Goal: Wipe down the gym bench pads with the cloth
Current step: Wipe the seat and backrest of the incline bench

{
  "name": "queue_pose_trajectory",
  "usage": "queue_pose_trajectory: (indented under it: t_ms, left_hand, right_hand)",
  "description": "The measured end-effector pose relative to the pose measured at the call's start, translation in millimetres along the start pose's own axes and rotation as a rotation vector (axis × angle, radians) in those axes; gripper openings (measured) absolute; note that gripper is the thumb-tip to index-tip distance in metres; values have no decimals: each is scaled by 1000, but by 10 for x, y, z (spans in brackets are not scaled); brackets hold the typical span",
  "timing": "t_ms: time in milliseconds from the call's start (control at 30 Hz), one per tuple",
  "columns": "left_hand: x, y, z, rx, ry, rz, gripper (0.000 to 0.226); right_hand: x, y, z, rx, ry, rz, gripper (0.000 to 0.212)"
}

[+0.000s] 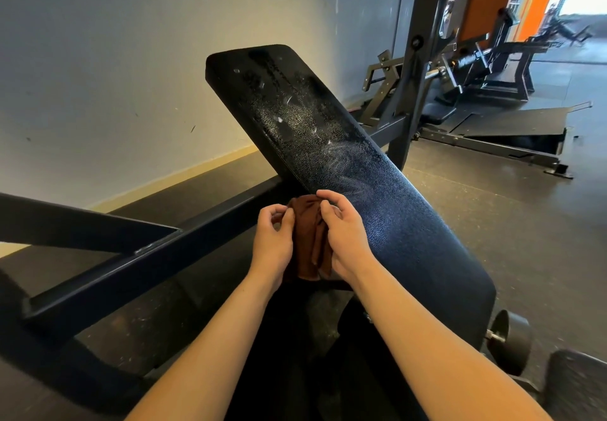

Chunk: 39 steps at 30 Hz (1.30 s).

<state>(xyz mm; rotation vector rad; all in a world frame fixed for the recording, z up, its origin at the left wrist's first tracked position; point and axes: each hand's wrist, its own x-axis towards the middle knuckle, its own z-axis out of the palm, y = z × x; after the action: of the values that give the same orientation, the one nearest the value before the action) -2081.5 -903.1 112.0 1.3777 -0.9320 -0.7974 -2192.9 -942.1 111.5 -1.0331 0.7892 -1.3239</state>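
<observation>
The brown cloth (307, 233) is hanging bunched between the two grips; the left grip (274, 240) is pinching its left edge with curled fingers, and the right grip (345, 240) is curling round its right side — both clamped on it. Just right of the right grip the black bench pad (328, 131) is slanting away upward; whether the cloth is touching its edge I cannot tell. Beyond the grips the pad is showing whitish smears and specks — nearer them, a bluish sheen.
</observation>
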Motion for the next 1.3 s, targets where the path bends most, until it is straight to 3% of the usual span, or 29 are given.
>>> queue_pose_trajectory:
  t_ms: [100, 200, 333, 467, 600, 767, 867, 933, 1067, 1167, 1300]
  left_hand:
    - [10, -30, 61, 43, -96, -2, 37]
    - [-64, 36, 111, -43, -211, -40, 30]
    - [-41, 58, 194, 26, -82, 62, 20]
    - [30, 71, 318, -4, -38, 104, 17]
    - [89, 79, 442, 6, -15, 144, 16]
    - [184, 17, 472, 104, -82, 218, 21]
    - [273, -38, 449, 184, -81, 259, 28]
    - [336, -93, 438, 241, -74, 284, 32]
    - [405, -178, 455, 416, -36, 470, 37]
    - [475, -171, 519, 584, -64, 582, 39]
    - [573, -290, 555, 775, -82, 621, 42]
  right_hand:
    - [23, -34, -11, 29, 9, -9, 26]
    - [16, -54, -31, -44, 8, -67, 27]
    - [12, 21, -101, -287, 48, -197, 26]
    - [-11, 87, -172, -253, -39, -130, 28]
    - [19, 33, -236, -406, -39, -252, 34]
    - [236, -33, -400, -589, 213, -354, 31]
    - [278, -108, -400, -541, 373, -376, 32]
    - [304, -64, -329, -651, 245, -467, 35]
    - [372, 198, -421, -1315, -86, -538, 46]
    - [483, 219, -552, -1352, -53, -562, 50]
    - [732, 155, -632, -1283, 4, -431, 46]
